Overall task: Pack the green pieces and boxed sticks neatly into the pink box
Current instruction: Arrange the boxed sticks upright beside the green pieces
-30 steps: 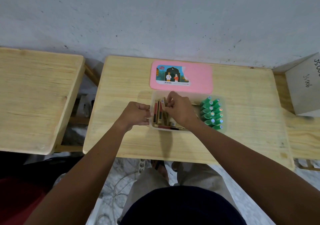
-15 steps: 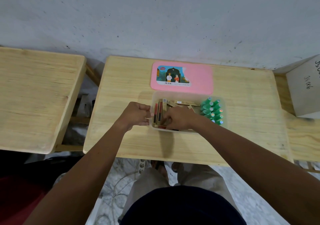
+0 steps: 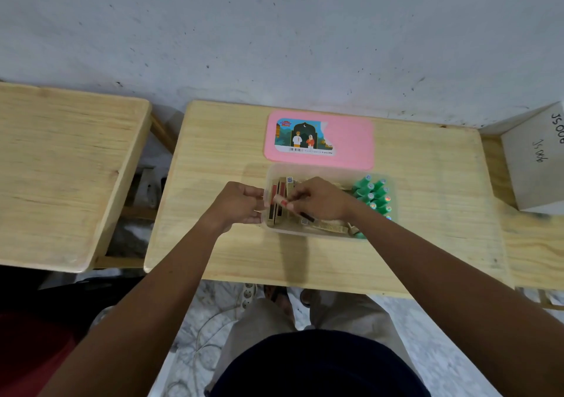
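A boxed stick (image 3: 282, 202) is pinched by the right hand (image 3: 320, 200); it is best slid upright beside the standing row just below the fingertips. The box (image 3: 329, 171) wall is gripped by the left hand (image 3: 236, 204).

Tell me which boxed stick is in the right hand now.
The one with the red mark, held in the right hand above the container, tilted. The other boxed sticks stand or lie inside.
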Tool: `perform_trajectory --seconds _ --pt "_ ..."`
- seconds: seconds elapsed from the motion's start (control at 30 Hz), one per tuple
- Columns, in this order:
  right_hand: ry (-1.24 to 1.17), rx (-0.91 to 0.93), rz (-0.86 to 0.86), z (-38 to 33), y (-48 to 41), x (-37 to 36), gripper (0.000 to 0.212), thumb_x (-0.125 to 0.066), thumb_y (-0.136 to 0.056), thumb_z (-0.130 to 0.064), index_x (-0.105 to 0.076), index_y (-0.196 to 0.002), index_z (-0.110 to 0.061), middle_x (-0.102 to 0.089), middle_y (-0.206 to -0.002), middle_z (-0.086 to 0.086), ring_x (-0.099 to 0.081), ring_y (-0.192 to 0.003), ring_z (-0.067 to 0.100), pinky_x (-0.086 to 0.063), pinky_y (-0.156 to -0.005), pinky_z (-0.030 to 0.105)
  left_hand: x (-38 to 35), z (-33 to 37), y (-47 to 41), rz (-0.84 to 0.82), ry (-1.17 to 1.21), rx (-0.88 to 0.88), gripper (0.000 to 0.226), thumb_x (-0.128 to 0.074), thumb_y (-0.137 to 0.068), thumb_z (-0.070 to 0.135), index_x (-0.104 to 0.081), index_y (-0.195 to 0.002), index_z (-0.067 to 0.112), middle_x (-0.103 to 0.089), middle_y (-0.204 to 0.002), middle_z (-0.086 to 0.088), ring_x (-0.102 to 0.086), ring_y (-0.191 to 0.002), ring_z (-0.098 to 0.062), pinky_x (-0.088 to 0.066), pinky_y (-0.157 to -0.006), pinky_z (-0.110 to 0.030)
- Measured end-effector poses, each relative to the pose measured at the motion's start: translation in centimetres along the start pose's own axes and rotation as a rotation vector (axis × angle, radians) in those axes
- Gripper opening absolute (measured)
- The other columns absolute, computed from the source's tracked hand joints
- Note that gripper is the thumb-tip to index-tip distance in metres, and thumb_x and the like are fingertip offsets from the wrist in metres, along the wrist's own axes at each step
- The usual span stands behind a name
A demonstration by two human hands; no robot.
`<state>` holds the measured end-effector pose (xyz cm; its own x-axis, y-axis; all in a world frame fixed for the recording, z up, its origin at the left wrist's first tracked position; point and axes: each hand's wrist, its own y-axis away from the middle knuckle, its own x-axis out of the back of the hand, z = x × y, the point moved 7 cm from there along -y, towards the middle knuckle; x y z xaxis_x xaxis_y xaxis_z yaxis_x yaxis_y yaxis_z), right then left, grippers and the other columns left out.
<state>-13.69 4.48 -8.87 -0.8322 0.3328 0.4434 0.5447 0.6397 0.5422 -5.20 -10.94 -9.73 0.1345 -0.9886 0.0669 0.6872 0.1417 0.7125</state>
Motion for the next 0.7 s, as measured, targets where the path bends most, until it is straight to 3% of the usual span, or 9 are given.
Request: perform_trajectory --seconds 0.17,0.23,0.33,0.43,0.53,0.7 --pt "-0.090 -0.196 0.331 3.1 0.5 2.7 0.023 -0.076 -0.083 -0.030 -0.074 -0.079 -0.008 -0.074 -0.075 0.006 -0.069 -0.062 0.019 -0.060 -0.070 0.034 0.0 0.1 0.0 -0.014 -0.008 0.000 0.023 -0.072 -0.084 0.005 -0.073 -0.108 0.004 -0.073 -0.103 -0.022 -0.071 -0.095 -0.038 -0.060 -0.084 -0.043" --pt "0.059 -0.215 0.448 3.4 0.6 3.0 0.022 -0.074 -0.084 -0.028 -0.074 -0.077 -0.007 -0.074 -0.073 0.009 -0.070 -0.068 0.024 -0.059 -0.073 0.035 0.0 0.1 -0.1 -0.020 -0.012 -0.001 0.022 -0.072 -0.085 0.005 -0.074 -0.107 0.005 -0.074 -0.102 -0.021 -0.071 -0.095 -0.038 -0.060 -0.083 -0.043" --pt "0.356 -0.218 0.561 2.5 1.2 3.0 0.018 -0.067 -0.083 -0.026 -0.066 -0.090 -0.009 -0.069 -0.087 0.010 -0.065 -0.083 0.030 -0.053 -0.071 0.035 -0.1 0.2 -0.1 -0.031 -0.015 -0.004 0.024 -0.074 -0.083 0.009 -0.073 -0.107 0.004 -0.074 -0.101 -0.019 -0.071 -0.095 -0.036 -0.059 -0.085 -0.045" --pt "0.531 -0.139 0.578 0.9 1.1 1.8 0.015 -0.062 -0.083 -0.027 -0.061 -0.093 -0.015 -0.065 -0.089 0.009 -0.063 -0.083 0.034 -0.050 -0.067 0.037 -0.1 0.1 -0.1 -0.033 -0.006 -0.007 0.023 -0.074 -0.084 0.010 -0.074 -0.106 0.004 -0.074 -0.102 -0.020 -0.071 -0.097 -0.035 -0.059 -0.085 -0.044" --pt "0.397 -0.118 0.519 0.1 0.4 0.4 0.021 -0.063 -0.087 -0.039 -0.064 -0.091 -0.018 -0.068 -0.088 0.010 -0.063 -0.085 0.034 -0.050 -0.067 0.035 -0.2 0.1 -0.1 -0.034 0.002 -0.008 0.022 -0.074 -0.084 0.010 -0.074 -0.106 0.004 -0.073 -0.105 -0.021 -0.072 -0.092 -0.032 -0.059 -0.085 -0.043" --pt "0.356 -0.075 0.534 -0.8 -0.8 -0.3 0.034 -0.063 -0.089 -0.033 -0.052 -0.118 -0.020 -0.069 -0.094 0.014 -0.062 -0.089 0.036 -0.051 -0.068 0.038 -0.1 -0.1 -0.3 -0.023 0.013 -0.005 0.026 -0.075 -0.083 0.010 -0.073 -0.108 0.003 -0.072 -0.107 -0.022 -0.070 -0.087 -0.030 -0.057 -0.088 -0.046"
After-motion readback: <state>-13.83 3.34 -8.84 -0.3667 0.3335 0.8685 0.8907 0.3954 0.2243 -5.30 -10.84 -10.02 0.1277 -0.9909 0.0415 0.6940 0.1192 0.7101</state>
